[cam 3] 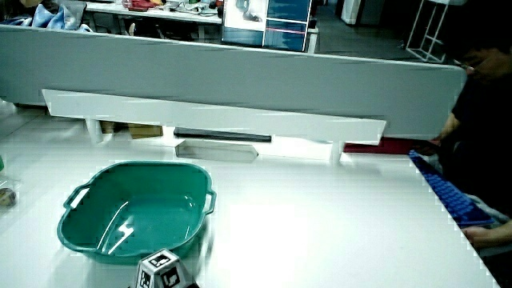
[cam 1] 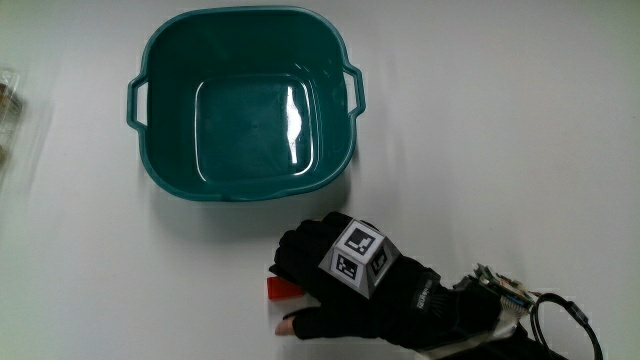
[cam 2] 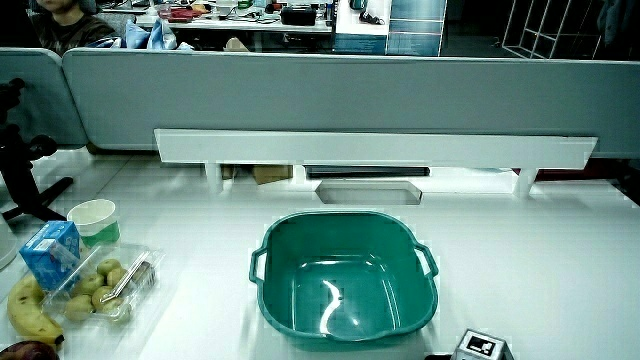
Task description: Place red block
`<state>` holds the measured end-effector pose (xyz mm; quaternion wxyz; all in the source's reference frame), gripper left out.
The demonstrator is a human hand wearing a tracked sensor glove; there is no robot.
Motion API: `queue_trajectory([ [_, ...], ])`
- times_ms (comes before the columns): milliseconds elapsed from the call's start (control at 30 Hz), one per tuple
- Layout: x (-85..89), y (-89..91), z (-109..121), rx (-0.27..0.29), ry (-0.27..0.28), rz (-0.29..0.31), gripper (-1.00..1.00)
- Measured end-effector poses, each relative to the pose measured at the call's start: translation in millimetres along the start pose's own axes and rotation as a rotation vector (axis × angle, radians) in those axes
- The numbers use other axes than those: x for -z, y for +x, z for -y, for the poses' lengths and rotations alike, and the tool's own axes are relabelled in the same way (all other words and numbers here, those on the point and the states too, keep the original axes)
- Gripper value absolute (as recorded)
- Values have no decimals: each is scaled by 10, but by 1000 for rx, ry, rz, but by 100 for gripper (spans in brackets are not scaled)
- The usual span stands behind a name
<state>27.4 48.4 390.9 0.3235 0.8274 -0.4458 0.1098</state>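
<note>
**Hand over the red block, just short of the basin**

From above we see the gloved hand (cam 1: 345,285) lying low on the white worktop (cam 1: 520,130), nearer to the person than the teal basin (cam 1: 150,175) and close to its near rim without touching it. The patterned cube (cam 1: 360,255) sits on the back of the glove. The red block (cam 1: 282,290) rests on the worktop under the fingertips (cam 1: 292,255), with only its end showing. The fingers curl down over the block and the thumb lies beside it, but we cannot tell whether the grip has actually closed on it. The basin holds nothing, and light glints off its floor.

In both side views only the cube (cam 2: 480,346) (cam 3: 164,270) shows, close to the basin's near rim (cam 2: 340,335) (cam 3: 120,256). In a side view a banana (cam 2: 25,310), a clear tray of small fruit (cam 2: 105,285), a blue carton (cam 2: 50,252) and a paper cup (cam 2: 93,218) stand on the worktop well apart from the basin.
</note>
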Motion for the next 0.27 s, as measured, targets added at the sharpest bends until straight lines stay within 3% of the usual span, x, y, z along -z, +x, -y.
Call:
queue_trajectory([
  [67, -41, -33, 65, -11, 13, -5, -100],
  [267, -231, -243, 301, -100, 71, -43, -100],
])
